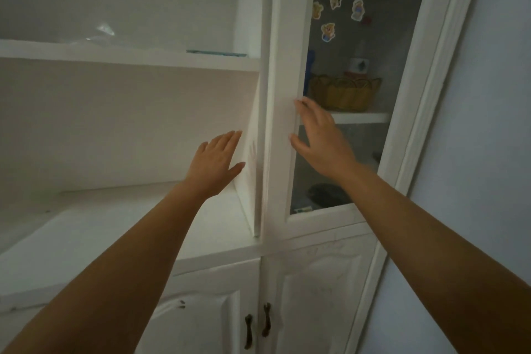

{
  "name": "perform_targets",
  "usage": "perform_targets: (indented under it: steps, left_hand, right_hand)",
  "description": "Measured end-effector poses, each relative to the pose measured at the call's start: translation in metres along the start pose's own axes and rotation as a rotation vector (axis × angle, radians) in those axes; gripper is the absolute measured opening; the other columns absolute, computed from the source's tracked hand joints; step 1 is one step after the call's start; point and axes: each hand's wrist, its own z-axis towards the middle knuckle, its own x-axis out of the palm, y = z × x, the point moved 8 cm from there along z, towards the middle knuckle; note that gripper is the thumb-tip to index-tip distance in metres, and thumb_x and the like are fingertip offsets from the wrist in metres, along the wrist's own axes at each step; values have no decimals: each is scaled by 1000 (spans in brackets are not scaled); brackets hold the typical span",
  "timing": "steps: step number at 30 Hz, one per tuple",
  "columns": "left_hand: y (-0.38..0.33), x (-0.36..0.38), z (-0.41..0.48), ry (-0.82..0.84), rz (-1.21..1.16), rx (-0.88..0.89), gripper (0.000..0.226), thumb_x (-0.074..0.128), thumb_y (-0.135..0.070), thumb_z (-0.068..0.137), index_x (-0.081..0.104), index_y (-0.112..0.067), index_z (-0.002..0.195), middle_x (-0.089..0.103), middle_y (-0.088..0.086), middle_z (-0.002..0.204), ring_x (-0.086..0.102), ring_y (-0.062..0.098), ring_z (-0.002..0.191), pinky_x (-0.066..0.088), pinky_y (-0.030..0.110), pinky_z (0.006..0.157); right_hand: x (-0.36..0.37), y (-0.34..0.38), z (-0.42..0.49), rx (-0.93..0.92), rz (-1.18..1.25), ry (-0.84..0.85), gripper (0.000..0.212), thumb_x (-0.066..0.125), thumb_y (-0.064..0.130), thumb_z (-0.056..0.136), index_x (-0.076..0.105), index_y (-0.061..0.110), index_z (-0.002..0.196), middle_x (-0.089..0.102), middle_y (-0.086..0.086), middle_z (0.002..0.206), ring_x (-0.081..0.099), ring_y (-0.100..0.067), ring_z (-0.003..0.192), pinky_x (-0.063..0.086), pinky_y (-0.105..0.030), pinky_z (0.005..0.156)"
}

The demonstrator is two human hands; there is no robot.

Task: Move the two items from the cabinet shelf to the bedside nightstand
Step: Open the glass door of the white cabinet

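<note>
White cabinet (201, 244) in front of us | our left hand (217, 162) is flat, fingers straight, by the inside wall | our right hand (319, 138) lays straight fingers on the glass door (283, 95) frame | yellow basket (344, 92) sits on the shelf (362, 117) behind the glass, small box (357, 64) behind it

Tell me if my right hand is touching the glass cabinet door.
Touching. The head view shows the right hand with its fingers and thumb laid against the white frame of the glass cabinet door, with no gap visible.
</note>
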Motion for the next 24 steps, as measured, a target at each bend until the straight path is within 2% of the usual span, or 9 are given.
perform_targets:
  steps: [7,12,17,24]
  left_hand:
    - [10,35,20,53,-96,173,74,37,-51,90,-2,-20,145,9,4,156,12,22,142,16,47,116]
    - [2,58,22,78,-207,249,90,24,-72,77,-13,-24,143,-4,0,157,1,18,144,8,46,117]
    - [-1,65,23,34,-302,262,92,46,-57,83,-17,-22,141,-10,2,156,-2,19,144,10,48,117]
    - [-4,72,25,28,-373,296,93,48,-52,84,-24,-23,135,-15,3,155,-5,17,144,9,46,118]
  right_hand:
    - [15,0,13,119,-113,-48,76,48,40,91,1,14,146,2,-8,156,8,-24,141,16,-37,112]
    - [28,5,13,189,-152,-13,89,50,46,88,-11,13,144,-13,-7,155,-4,-22,142,5,-34,110]
    - [38,5,14,257,-227,23,105,58,49,82,-20,12,141,-20,-7,153,-9,-24,142,6,-41,112]
    - [44,7,17,276,-249,-23,114,63,51,77,-21,10,140,-20,-10,153,-12,-23,141,-1,-33,109]
